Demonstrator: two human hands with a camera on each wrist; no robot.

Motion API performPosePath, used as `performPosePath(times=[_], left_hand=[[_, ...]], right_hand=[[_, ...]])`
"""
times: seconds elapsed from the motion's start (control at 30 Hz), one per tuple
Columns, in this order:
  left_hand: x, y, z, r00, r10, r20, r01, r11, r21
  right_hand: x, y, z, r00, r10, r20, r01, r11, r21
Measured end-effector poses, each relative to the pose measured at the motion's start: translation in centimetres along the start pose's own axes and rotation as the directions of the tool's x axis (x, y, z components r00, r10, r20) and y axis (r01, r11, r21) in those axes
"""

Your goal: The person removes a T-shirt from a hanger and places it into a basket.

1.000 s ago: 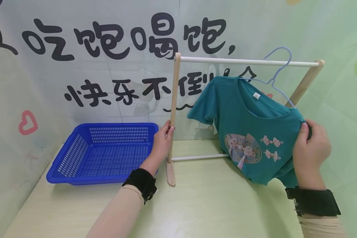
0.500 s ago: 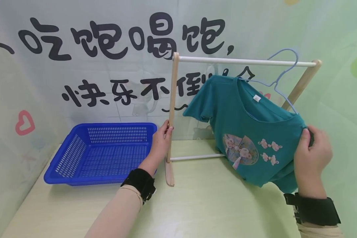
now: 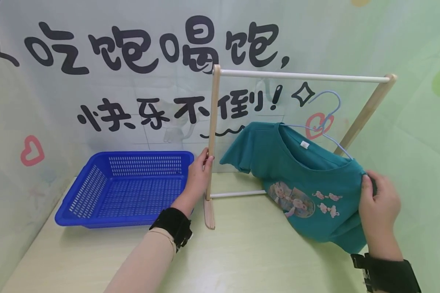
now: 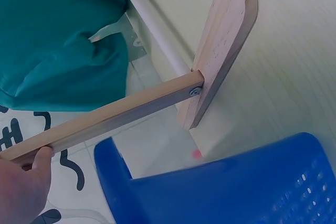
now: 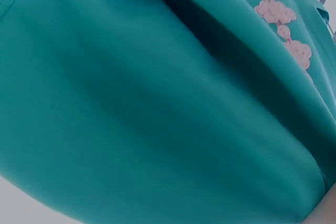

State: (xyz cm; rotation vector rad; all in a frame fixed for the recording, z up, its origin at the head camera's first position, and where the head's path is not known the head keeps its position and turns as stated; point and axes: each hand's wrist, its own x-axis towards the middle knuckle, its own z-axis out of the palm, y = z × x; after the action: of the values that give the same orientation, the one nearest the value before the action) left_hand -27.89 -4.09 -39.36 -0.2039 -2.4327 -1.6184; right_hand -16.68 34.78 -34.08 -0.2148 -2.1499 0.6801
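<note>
In the head view my right hand [image 3: 380,203] grips the shoulder of a teal T-shirt [image 3: 256,146] with a bear print. A light blue wire hanger [image 3: 328,118] sits inside its neckline, tilted down to the right, its hook below the rack's top bar and apart from it. My left hand [image 3: 198,175] holds the left wooden post of the clothes rack [image 3: 214,110], thumb in front; its other fingers are partly hidden. The left wrist view shows that post [image 4: 115,114] and the left thumb on it. Teal cloth [image 5: 131,129] fills most of the right wrist view.
A blue plastic basket [image 3: 132,195] with slotted walls stands left of the rack on the pale table [image 3: 260,252]. The rack has a white top bar [image 3: 300,75] and a white lower bar [image 3: 238,194]. A printed backdrop rises behind.
My right hand has lowered the T-shirt and hanger; the hook has come from the level of the top bar to below it. The left hand stays on the post.
</note>
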Motion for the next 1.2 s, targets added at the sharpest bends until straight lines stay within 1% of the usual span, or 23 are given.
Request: performPosePath(times=[0.1, 0.23, 0.47, 0.57, 0.63, 0.67, 0.73, 0.8, 0.83, 0.87, 0.9, 0.93, 1.0, 1.03, 1.07, 1.1, 1.13, 1.2], left_hand=[[0.0, 0.0, 0.1, 1.0, -0.014, -0.002, 0.014, 1.0, -0.002], [0.0, 0.0, 0.2, 1.0, -0.021, -0.011, 0.021, 1.0, -0.014], [-0.2, 0.1, 0.2, 1.0, -0.014, -0.024, 0.014, 1.0, -0.023], [-0.3, 0.1, 0.2, 1.0, -0.018, -0.021, 0.017, 0.999, -0.027], [-0.3, 0.2, 0.3, 1.0, -0.018, -0.022, 0.017, 0.999, -0.033], [-0.4, 0.2, 0.3, 0.999, -0.024, -0.023, 0.023, 0.999, -0.045], [-0.5, 0.2, 0.4, 0.999, -0.037, -0.027, 0.034, 0.994, -0.101], [-0.8, 0.2, 0.6, 0.998, -0.043, -0.047, 0.036, 0.987, -0.155], [-1.1, 0.1, 0.7, 0.997, -0.04, -0.067, 0.027, 0.984, -0.177], [-1.3, 0.0, 0.8, 0.995, -0.025, -0.099, 0.006, 0.981, -0.192], [-1.6, -0.1, 1.0, 0.99, 0.003, -0.144, -0.031, 0.98, -0.196], [-1.9, -0.1, 1.1, 0.98, 0.04, -0.194, -0.076, 0.98, -0.184], [-2.6, -0.1, 1.4, 0.949, 0.138, -0.284, -0.181, 0.975, -0.132], [-2.9, 0.0, 1.5, 0.929, 0.194, -0.316, -0.235, 0.967, -0.099], [-3.2, 0.2, 1.6, 0.911, 0.249, -0.33, -0.286, 0.956, -0.067], [-3.6, 0.4, 1.7, 0.897, 0.3, -0.325, -0.33, 0.943, -0.041], [-4.0, 0.7, 1.8, 0.89, 0.344, -0.299, -0.365, 0.931, -0.015], [-4.7, 1.2, 2.0, 0.888, 0.409, -0.209, -0.414, 0.91, 0.021]], right_hand=[[-0.5, 0.4, -0.1, 0.999, -0.006, 0.034, 0.006, 1.0, 0.002], [-1.2, 0.8, -0.2, 0.998, -0.012, 0.058, 0.011, 1.0, 0.014], [-2.2, 1.4, -0.6, 0.997, -0.041, 0.064, 0.035, 0.996, 0.081], [-2.4, 1.6, -0.8, 0.996, -0.038, 0.077, 0.031, 0.996, 0.088], [-2.4, 1.6, -0.9, 0.995, -0.053, 0.082, 0.045, 0.994, 0.096], [-2.5, 1.6, -1.0, 0.995, -0.06, 0.085, 0.052, 0.993, 0.102], [-2.6, 1.6, -1.0, 0.994, -0.069, 0.088, 0.06, 0.993, 0.106], [-2.8, 1.7, -1.1, 0.993, -0.075, 0.093, 0.065, 0.992, 0.109], [-2.9, 1.7, -1.1, 0.993, -0.072, 0.097, 0.061, 0.992, 0.114], [-3.0, 1.7, -1.1, 0.993, -0.068, 0.101, 0.056, 0.992, 0.114], [-3.0, 1.7, -1.1, 0.992, -0.066, 0.106, 0.054, 0.992, 0.118], [-3.1, 1.7, -1.1, 0.992, -0.065, 0.111, 0.051, 0.991, 0.122], [-3.3, 1.7, -1.2, 0.99, -0.071, 0.118, 0.055, 0.989, 0.136], [-3.3, 1.7, -1.2, 0.99, -0.077, 0.121, 0.059, 0.987, 0.15], [-3.4, 1.7, -1.2, 0.989, -0.087, 0.123, 0.067, 0.985, 0.159], [-3.4, 1.7, -1.3, 0.987, -0.096, 0.125, 0.075, 0.983, 0.169], [-3.4, 1.8, -1.4, 0.986, -0.109, 0.125, 0.086, 0.98, 0.18], [-3.3, 1.9, -1.5, 0.982, -0.14, 0.128, 0.111, 0.971, 0.211]])
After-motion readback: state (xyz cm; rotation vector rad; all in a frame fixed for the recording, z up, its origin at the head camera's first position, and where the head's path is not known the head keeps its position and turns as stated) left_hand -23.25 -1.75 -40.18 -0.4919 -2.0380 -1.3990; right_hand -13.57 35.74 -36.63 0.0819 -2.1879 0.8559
